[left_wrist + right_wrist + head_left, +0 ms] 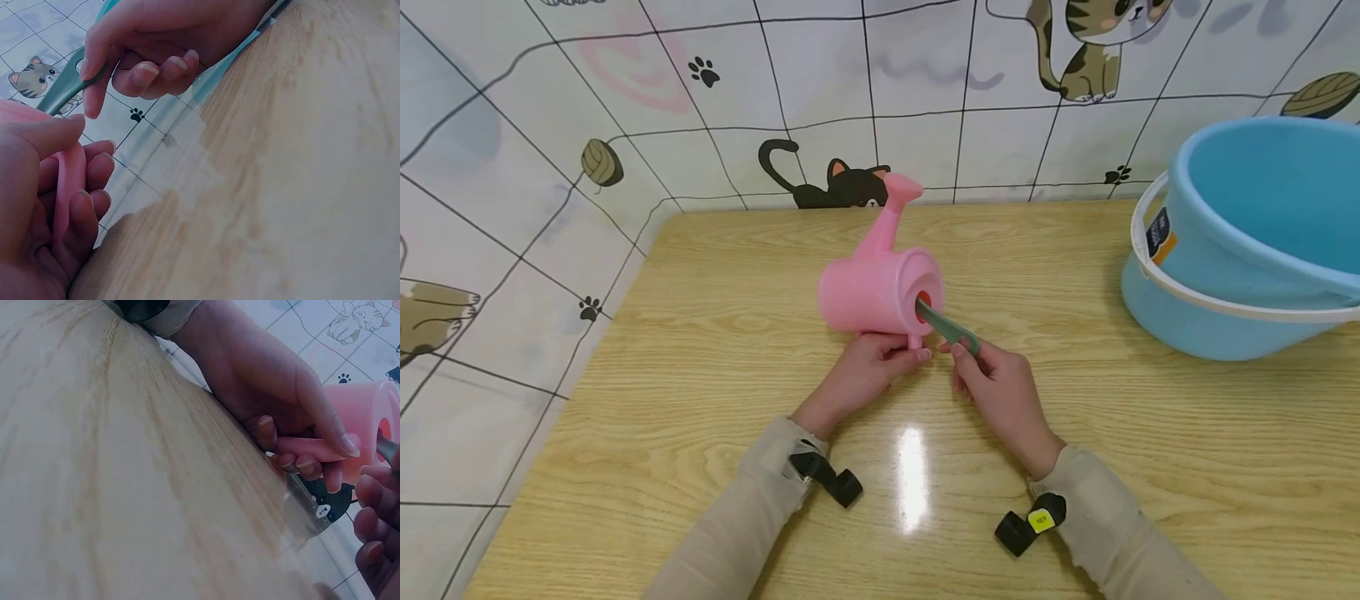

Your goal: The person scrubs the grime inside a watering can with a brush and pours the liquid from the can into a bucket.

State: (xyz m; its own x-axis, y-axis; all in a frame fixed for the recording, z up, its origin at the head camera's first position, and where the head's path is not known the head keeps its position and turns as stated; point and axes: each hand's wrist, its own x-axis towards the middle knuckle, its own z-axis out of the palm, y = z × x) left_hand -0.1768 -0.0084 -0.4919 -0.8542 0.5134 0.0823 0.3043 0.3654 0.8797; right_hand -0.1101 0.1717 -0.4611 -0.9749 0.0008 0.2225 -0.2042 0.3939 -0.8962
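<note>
A pink watering can (868,292) lies tipped, its spout pointing away and its round opening turned toward the right hand. By its handle (72,181) the left hand (872,367) grips it, with fingers curled round and the thumb on top. The right hand (1000,396) pinches a slim green utensil handle (951,323) with a hole near its end, between thumb and forefinger. The utensil's far end goes into the can's opening and is hidden, so its kind does not show. Something red (925,298) shows inside the opening.
A light blue bucket (1225,325) with a white carrying handle (1247,312) stands on the right side of the wooden table (737,292). A wall with cat drawings (917,100) runs behind the table and along its left. Both wrists wear small black cameras.
</note>
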